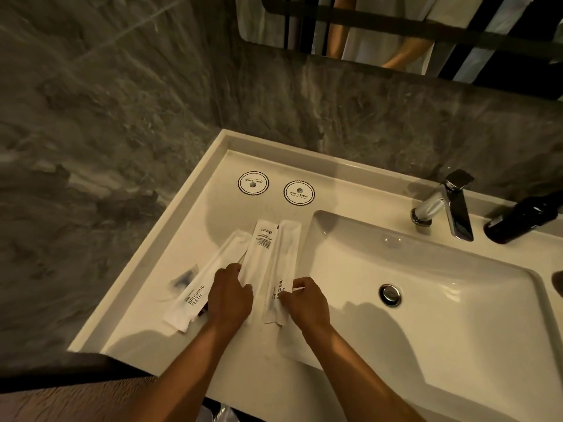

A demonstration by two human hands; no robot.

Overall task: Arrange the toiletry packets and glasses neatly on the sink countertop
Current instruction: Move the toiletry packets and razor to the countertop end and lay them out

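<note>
**Toothbrush packets handled beside the basin**

On the white countertop point(195, 226), left of the basin point(426, 269), three white packets are fanned out. The middle packet point(259, 254) is pinched by the left hand point(231, 296); the right packet point(281, 269), printed "BRUSHING TEETH", is gripped by the right hand point(307, 300). The left packet point(201, 284) lies untouched. Two round coasters point(253, 183) are set behind.

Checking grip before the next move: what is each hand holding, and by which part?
Right hand pinches the right toothbrush packet near its lower end. Left hand rests on the middle packet; a real grip cannot be told.
</note>
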